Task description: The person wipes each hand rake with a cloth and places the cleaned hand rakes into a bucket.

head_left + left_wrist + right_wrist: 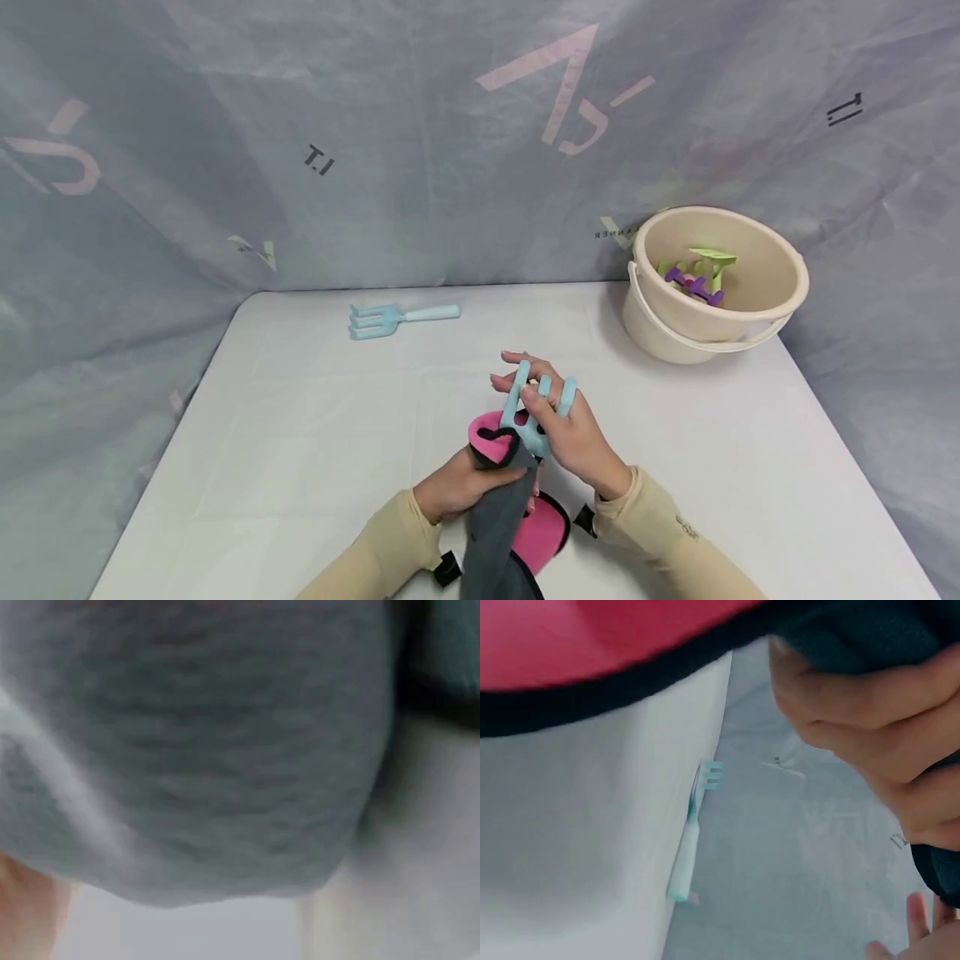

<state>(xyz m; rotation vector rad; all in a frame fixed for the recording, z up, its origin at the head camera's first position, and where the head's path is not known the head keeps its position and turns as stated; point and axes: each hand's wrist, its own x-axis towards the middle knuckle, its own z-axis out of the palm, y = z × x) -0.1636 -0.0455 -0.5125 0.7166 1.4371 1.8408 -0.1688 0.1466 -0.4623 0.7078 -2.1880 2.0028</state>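
My left hand (465,487) grips a dark grey fabric piece (495,521) with pink lining and black edging. Its exact kind is unclear; part of it hangs out of the head view's bottom edge. My right hand (566,425) holds a light blue hand fork (531,435) by its head, thumb against the prongs. The prongs point up, and the fork's lower part is hidden at the rolled pink opening. Grey fabric (225,765) fills most of the left wrist view. In the right wrist view, left-hand fingers (877,712) wrap the fabric.
Another light blue hand fork (401,319) lies at the back of the white table (300,433). At the back right stands a cream bucket (667,333), with green and purple pieces inside. A grey printed sheet (375,125) hangs behind the table.
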